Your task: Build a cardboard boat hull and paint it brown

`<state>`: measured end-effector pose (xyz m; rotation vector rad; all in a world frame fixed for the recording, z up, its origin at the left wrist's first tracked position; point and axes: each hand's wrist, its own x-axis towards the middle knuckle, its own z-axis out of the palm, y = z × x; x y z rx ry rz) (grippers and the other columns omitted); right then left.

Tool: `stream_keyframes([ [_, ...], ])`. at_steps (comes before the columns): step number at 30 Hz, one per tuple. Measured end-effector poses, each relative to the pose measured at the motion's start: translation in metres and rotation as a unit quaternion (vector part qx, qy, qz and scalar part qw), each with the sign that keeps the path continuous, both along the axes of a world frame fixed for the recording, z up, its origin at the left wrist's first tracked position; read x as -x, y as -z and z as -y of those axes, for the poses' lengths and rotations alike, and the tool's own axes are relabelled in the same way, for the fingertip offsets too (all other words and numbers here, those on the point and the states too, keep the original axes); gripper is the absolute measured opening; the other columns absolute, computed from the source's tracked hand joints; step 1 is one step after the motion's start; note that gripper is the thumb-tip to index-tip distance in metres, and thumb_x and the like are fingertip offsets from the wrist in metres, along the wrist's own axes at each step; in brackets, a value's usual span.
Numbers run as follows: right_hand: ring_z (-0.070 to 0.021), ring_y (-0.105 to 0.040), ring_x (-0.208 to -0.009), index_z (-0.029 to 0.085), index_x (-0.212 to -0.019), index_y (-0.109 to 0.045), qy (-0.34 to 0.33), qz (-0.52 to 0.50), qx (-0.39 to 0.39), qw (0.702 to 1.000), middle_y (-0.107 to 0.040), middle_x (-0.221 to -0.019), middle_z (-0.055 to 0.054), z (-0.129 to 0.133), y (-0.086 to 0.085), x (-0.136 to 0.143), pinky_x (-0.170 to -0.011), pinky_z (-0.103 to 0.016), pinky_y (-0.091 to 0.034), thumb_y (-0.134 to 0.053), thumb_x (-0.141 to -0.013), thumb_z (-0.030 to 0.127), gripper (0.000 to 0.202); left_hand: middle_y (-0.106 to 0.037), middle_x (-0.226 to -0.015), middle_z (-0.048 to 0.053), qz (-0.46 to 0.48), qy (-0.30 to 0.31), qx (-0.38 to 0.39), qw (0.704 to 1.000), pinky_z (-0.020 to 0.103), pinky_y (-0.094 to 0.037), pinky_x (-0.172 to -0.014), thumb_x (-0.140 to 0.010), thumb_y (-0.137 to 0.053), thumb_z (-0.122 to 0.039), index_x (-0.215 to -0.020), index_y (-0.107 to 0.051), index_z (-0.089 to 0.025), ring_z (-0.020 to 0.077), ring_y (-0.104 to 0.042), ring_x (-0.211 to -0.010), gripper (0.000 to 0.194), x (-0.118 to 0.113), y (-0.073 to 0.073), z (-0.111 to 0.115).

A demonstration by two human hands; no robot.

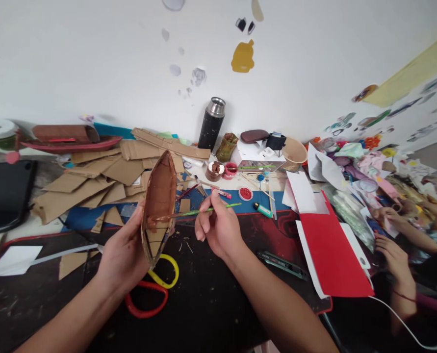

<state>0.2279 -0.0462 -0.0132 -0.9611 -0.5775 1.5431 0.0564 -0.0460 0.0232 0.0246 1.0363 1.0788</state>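
Two hands with a small model boat and a paintbrush, above a dark mat.

All clock directions are taken from the boat (pixel 161 203). It is held off the mat (pixel 211 304), left of centre, its open interior facing the viewer and its length running from about 12 to 6 o'clock. The left hand (pixel 124 250) grips the hull by its side, fingers closed around it. The right hand (pixel 221 223), at 4 o'clock, pinches the green-handled paintbrush (pixel 192 212) narrowly; the bristle end lies over the interior, brown toward 12, bare cardboard toward 6.

Edges and room: the widest open stretch of mat lies at 5 o'clock, bounded by the forearms. The scissors (pixel 177 274) sit close at 6, the utility knife (pixel 282 265) at 4 and the red sheet (pixel 336 255) beyond it. The brown paint pot (pixel 215 170) stands at 2, the red paint dish (pixel 245 193) at 3. Cardboard pieces (pixel 126 169) crowd 10 to 11; the wall (pixel 111 59) closes off 12.

Obscured parts: the scissor blades are hidden, as are most left fingertips, behind the hull. Whether the bristles touch the hull is unclear. The phone (pixel 8 196) at 9 is cut off by the frame; another person's hands (pixel 393 252), between 3 and 4, are partly visible, their work indistinct.
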Motion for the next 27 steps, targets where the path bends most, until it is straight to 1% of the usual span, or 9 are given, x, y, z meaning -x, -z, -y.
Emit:
stream_keyframes([
  [5, -0.0162, -0.056, -0.033, 0.022, -0.077, -0.064, -0.033, -0.005, -0.013, 0.999, -0.051, -0.041, 0.007, 0.001, 0.003, 0.004, -0.032, -0.022, -0.036, -0.077, -0.091, 0.077, 0.058, -0.085, -0.079, 0.000, 0.026, 0.003, 0.003, 1.000, 0.027, -0.069, -0.061, -0.111, -0.045, -0.018, -0.137, -0.076, -0.030, 0.0212, -0.081, -0.061, 0.043, -0.001, 0.001, 0.000],
  [9, -0.0151, -0.057, -0.033, 0.022, -0.076, -0.063, -0.002, -0.002, -0.008, 1.000, -0.051, -0.041, 0.008, -0.001, 0.003, 0.001, -0.033, -0.021, -0.036, -0.080, -0.089, 0.075, 0.058, -0.086, -0.080, 0.000, 0.018, 0.000, 0.014, 1.000, 0.028, -0.069, -0.060, -0.111, -0.041, -0.018, -0.137, -0.076, -0.033, 0.0224, -0.082, -0.064, 0.046, -0.003, -0.004, 0.000],
  [11, -0.0146, -0.058, -0.034, 0.022, -0.076, -0.063, 0.009, -0.005, -0.010, 1.000, -0.051, -0.042, 0.008, -0.002, 0.001, -0.001, -0.033, -0.020, -0.036, -0.081, -0.088, 0.076, 0.058, -0.085, -0.081, 0.002, 0.013, -0.005, 0.005, 1.000, 0.028, -0.068, -0.058, -0.110, -0.041, -0.017, -0.132, -0.077, -0.029, 0.0222, -0.081, -0.063, 0.044, -0.004, -0.005, 0.001],
  [13, -0.0151, -0.059, -0.034, 0.022, -0.076, -0.063, 0.004, -0.013, -0.015, 1.000, -0.053, -0.043, 0.008, -0.003, -0.002, 0.000, -0.033, -0.020, -0.037, -0.082, -0.086, 0.076, 0.058, -0.084, -0.079, 0.004, 0.006, -0.007, -0.001, 1.000, 0.028, -0.068, -0.059, -0.110, -0.043, -0.015, -0.122, -0.080, -0.023, 0.0217, -0.080, -0.061, 0.040, -0.005, -0.002, 0.003],
  [16, -0.0159, -0.060, -0.034, 0.021, -0.077, -0.065, -0.014, -0.019, -0.020, 1.000, -0.056, -0.044, 0.007, -0.003, -0.003, 0.002, -0.032, -0.021, -0.037, -0.082, -0.086, 0.077, 0.058, -0.082, -0.079, 0.004, 0.001, -0.016, -0.014, 1.000, 0.026, -0.068, -0.064, -0.108, -0.045, -0.009, -0.112, -0.080, -0.018, 0.0186, -0.079, -0.064, 0.037, -0.005, 0.004, 0.004],
  [18, -0.0159, -0.060, -0.034, 0.021, -0.078, -0.066, -0.018, -0.017, -0.017, 1.000, -0.057, -0.044, 0.006, -0.002, -0.002, 0.003, -0.032, -0.021, -0.038, -0.082, -0.086, 0.076, 0.058, -0.082, -0.080, 0.003, -0.001, -0.017, -0.023, 1.000, 0.025, -0.068, -0.065, -0.108, -0.045, -0.008, -0.111, -0.080, -0.019, 0.0171, -0.079, -0.064, 0.037, -0.005, 0.005, 0.004],
  [23, -0.0149, -0.060, -0.034, 0.021, -0.075, -0.065, 0.003, -0.011, -0.012, 1.000, -0.057, -0.043, 0.006, -0.001, 0.000, -0.001, -0.032, -0.020, -0.036, -0.083, -0.085, 0.075, 0.058, -0.083, -0.080, 0.005, -0.012, -0.008, -0.015, 1.000, 0.025, -0.067, -0.061, -0.110, -0.041, -0.013, -0.111, -0.081, -0.019, 0.0185, -0.078, -0.060, 0.040, -0.005, 0.003, 0.002],
  [25, -0.0149, -0.059, -0.033, 0.021, -0.075, -0.065, -0.001, -0.015, -0.018, 1.000, -0.056, -0.043, 0.006, -0.001, -0.001, -0.002, -0.032, -0.020, -0.037, -0.083, -0.086, 0.075, 0.058, -0.083, -0.078, 0.005, -0.012, -0.010, -0.009, 1.000, 0.025, -0.068, -0.063, -0.110, -0.042, -0.013, -0.116, -0.081, -0.019, 0.0184, -0.078, -0.059, 0.040, -0.005, 0.001, 0.002],
  [27, -0.0152, -0.059, -0.033, 0.021, -0.076, -0.065, -0.012, -0.016, -0.022, 1.000, -0.057, -0.044, 0.006, 0.000, -0.002, -0.001, -0.032, -0.021, -0.037, -0.082, -0.086, 0.075, 0.058, -0.084, -0.079, 0.003, -0.009, -0.019, -0.001, 1.000, 0.025, -0.068, -0.063, -0.110, -0.043, -0.012, -0.127, -0.079, -0.021, 0.0186, -0.078, -0.058, 0.042, -0.005, -0.002, 0.001],
])
